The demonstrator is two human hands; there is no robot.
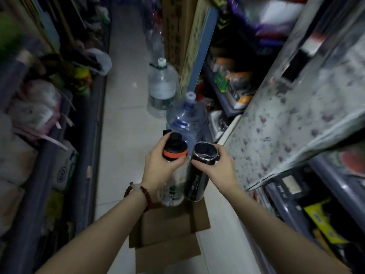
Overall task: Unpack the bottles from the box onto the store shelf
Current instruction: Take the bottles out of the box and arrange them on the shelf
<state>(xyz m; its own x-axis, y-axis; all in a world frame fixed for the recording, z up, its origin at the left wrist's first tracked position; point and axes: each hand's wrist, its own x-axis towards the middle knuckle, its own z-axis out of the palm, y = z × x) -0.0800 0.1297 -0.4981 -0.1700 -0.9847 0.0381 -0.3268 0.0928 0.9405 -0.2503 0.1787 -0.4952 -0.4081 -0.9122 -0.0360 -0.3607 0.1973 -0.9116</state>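
My left hand (158, 165) grips a clear bottle (173, 186) just below its black lid with an orange ring. Beside it, my right hand (221, 167) holds a black cylindrical bottle (196, 180) by its top rim. Both bottles hang upright, side by side, above an open cardboard box (167, 230) on the floor. The store shelf (292, 119) on the right is covered with a flowered sheet and lies just right of my right hand.
Two large water jugs (162, 89) (187, 119) stand on the tiled aisle floor ahead of the box. Shelves packed with goods line the left side (45, 135). Lower shelf levels on the right (308, 210) hold packaged items.
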